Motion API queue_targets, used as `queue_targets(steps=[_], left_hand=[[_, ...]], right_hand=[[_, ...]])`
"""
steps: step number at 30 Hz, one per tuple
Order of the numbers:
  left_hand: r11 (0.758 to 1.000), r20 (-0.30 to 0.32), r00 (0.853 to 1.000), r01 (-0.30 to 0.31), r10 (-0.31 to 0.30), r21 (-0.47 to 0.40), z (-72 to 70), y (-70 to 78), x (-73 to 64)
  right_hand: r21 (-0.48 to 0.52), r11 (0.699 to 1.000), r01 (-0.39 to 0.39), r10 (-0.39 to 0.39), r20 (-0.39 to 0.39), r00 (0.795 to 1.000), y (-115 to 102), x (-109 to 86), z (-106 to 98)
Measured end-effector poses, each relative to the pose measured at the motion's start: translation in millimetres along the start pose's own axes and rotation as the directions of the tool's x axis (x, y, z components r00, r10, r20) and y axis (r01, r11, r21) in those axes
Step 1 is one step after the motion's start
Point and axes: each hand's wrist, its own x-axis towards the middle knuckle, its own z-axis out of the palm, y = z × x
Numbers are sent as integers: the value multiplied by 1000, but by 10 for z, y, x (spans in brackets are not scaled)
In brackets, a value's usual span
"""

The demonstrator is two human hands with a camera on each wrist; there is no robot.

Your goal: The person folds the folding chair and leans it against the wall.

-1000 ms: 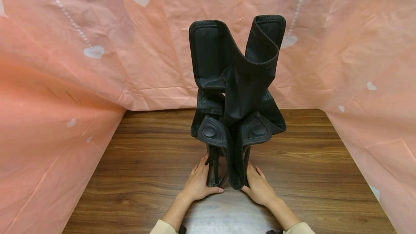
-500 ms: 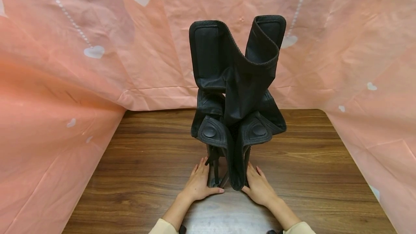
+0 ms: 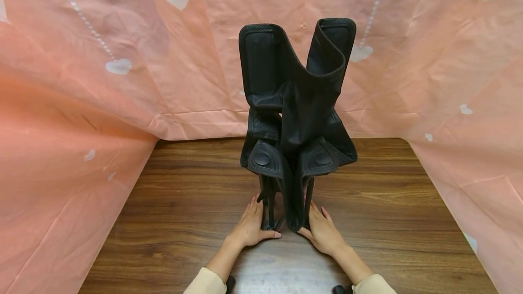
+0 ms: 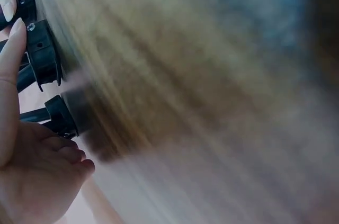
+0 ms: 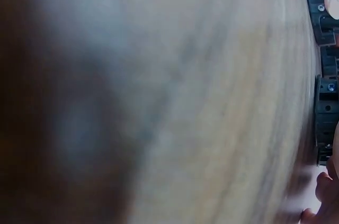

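A folded black fabric camp chair (image 3: 304, 117) stands upright on the table, its cloth bunched in folds and flaps above thin dark legs (image 3: 309, 196). My left hand (image 3: 250, 227) lies along the left side of the legs near the bottom, fingers straight and thumb across the front. On the opposite side my right hand (image 3: 324, 231) touches the right legs low down, with the thumb reaching in front. Black plastic feet (image 4: 43, 54) show beside my left thumb in the left wrist view. More feet (image 5: 327, 113) show at the right edge of the right wrist view.
Wood-grain tabletop (image 3: 192, 185) surrounds the chair, with a glare patch at the front. Pink cloth (image 3: 196, 80) with white hearts hangs behind and on both sides. Cream sleeves (image 3: 208, 280) reach in from the front edge.
Over the last half second the chair's lower part has shifted slightly away from me and its top slightly left. My right hand has moved slightly left with the legs.
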Motion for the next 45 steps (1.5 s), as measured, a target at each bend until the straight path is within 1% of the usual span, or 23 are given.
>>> queue_targets(steps=[4,9,16,23,30,37,42,45], left_hand=[[1000,2,1000,-11,11,-10,-38,-3,81],[1000,10,1000,-11,11,-13,-74,-16,172],[1000,6,1000,-14,14,-11,-122,-39,293],[1000,16,1000,-19,19,2,-174,-82,429],[1000,20,1000,-19,20,-12,-221,-144,597],[999,19,1000,-5,6,-36,-265,-149,737],[1000,-2,1000,-9,9,-12,-308,-130,805],[1000,-4,1000,-2,2,7,-322,-132,830]], right_hand=[[22,999,-27,27,-1,1000,42,81,13],[46,996,-73,72,26,997,83,193,30],[45,996,-71,69,44,997,116,349,11],[48,996,-77,74,58,996,156,477,-5],[54,994,-93,89,63,994,232,630,11],[58,992,-111,105,88,991,318,782,2],[60,990,-125,119,100,988,349,873,-9],[63,989,-134,127,105,986,360,918,-8]])
